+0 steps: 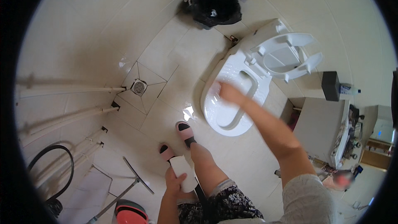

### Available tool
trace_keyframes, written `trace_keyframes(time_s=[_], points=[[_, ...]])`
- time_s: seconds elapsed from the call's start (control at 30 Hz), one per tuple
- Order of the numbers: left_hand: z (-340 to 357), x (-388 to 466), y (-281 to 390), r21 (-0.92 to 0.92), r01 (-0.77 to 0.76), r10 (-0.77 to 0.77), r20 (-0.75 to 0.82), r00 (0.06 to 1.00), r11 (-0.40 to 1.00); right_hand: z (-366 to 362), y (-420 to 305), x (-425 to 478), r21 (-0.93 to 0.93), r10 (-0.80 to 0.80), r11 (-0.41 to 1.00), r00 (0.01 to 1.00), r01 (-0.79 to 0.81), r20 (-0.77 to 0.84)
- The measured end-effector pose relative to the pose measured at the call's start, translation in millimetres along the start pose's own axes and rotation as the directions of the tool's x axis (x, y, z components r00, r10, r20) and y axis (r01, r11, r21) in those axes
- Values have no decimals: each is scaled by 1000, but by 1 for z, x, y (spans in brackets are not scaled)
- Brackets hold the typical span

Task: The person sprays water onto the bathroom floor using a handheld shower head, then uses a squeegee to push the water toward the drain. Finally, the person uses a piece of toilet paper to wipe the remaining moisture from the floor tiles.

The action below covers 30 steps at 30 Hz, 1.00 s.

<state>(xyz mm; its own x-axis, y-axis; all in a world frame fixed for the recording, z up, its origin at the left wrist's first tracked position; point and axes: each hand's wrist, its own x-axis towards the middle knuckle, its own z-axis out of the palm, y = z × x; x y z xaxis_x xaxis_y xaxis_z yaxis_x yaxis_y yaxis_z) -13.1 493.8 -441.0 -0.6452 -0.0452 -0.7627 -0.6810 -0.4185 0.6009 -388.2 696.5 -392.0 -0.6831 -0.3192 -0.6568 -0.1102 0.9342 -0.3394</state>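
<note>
My left hand (175, 179) grips a white paper roll (182, 169) in front of my legs, the thumb lying across it. My right arm reaches out over a white ceramic toilet (230, 129). Blurred by motion, my right hand (228, 93) is at the left side of the toilet's rim, beside the bowl opening. A pale patch shows at its fingertips, but I cannot tell whether it is paper or wet glaze. The toilet seat (275, 40) stands raised at the back. Water drops glisten on the rim.
A bin with a black liner (214, 6) stands by the wall. A floor drain (138, 87) lies left, near wall pipes (102, 91). A floor squeegee (136, 180) and a red-topped container (132, 214) are lower left. A grey cabinet (320, 127) stands right. Wet tile shines near my pink slippers (185, 133).
</note>
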Motion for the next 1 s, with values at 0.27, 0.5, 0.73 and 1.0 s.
trace_keyframes(time_s=[0.27,0.5,0.73,1.0], points=[[111,-108,137,719,-430,163,413,896,547,61,-55,-283,713,-225,696,917,-86,331],[198,-155,154,814,-462,-68,514,855,352,34,-6,-351,560,-21,828,999,4,25],[208,-119,99,685,-73,-80,189,979,725,-107,275,-338,661,648,720,545,-210,-532],[86,-189,23,586,377,-182,-364,913,718,-340,545,-364,537,544,763,-93,-360,-834]])
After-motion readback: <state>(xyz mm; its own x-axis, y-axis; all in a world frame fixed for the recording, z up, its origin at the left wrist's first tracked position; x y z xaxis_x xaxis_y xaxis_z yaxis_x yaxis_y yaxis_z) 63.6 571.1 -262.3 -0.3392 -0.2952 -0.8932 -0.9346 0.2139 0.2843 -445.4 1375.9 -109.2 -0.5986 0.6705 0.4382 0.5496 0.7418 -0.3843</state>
